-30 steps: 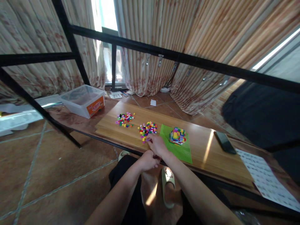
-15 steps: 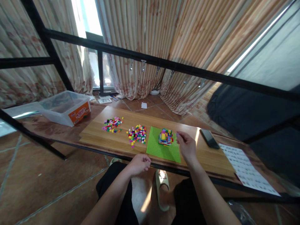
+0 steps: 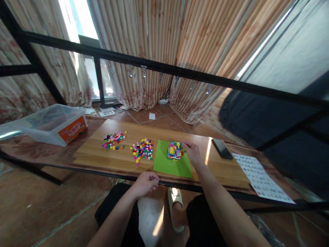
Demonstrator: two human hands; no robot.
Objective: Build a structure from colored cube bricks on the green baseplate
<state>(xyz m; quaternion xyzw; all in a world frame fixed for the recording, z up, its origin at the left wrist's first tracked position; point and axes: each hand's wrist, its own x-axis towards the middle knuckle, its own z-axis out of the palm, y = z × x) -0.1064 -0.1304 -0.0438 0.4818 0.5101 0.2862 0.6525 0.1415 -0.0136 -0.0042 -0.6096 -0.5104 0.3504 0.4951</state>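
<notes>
A small block-shaped build of colourful toy bricks (image 3: 175,151) stands on a green studded baseplate (image 3: 169,168). My right hand (image 3: 193,153) is at the build's right side, thumb and fingertips pinched together by its upper edge. Whatever lies between those fingertips is too small to make out. My left hand (image 3: 145,183) rests at the table's front edge, left of the baseplate's near corner, with its fingers curled closed. Something small may be in it, but I cannot tell. Left of the baseplate lies a pile of loose bricks (image 3: 143,150).
Another brick pile (image 3: 114,140) lies farther left on the wooden board (image 3: 89,151). A clear plastic bin (image 3: 51,128) with an orange label stands at far left. A phone (image 3: 222,149) and a printed sheet (image 3: 262,178) lie at right. A black metal rail (image 3: 154,66) crosses beyond the table.
My right hand has moved in from beside the build to its upper right side. My left hand keeps its place at the table edge. The whole view has shifted slightly.
</notes>
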